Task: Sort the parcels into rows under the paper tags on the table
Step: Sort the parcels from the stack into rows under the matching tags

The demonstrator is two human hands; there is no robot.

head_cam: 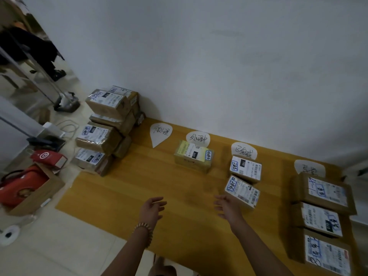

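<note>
Since neither hand holds a parcel, the coming move likely turns on the stack of brown cardboard parcels with white printed labels [103, 134], piled at the far left corner of the yellow wooden table [139, 186] against the white wall. It lies ahead and to the left of both hands. The left hand [152, 208], fingers loosely spread over the near edge with a bead bracelet [144, 231] on its wrist, is plainly the nearer. The right hand [227, 208], also loose and holding nothing, hovers further right. The upper parcels of the stack seem to lie with their long sides running roughly left to right and skewed a little, so a reach from the near side would meet a long face.

Near that line lies only the white teardrop paper tag [160, 134], flat on the wood by the far edge. To its right sits the rounded white paper tag [198, 138], and touching its near side is a parcel with a yellow-green label [192, 158]. The third paper tag [244, 151] heads a row of two white-labelled parcels. The nearer one [242, 191] is just beside the right hand's fingers, and contact cannot be told. At the right edge, the fourth paper tag [308, 168] heads three larger brown parcels [318, 219].

Off the left edge, an open cardboard box holds a red bag [18, 188].
</note>
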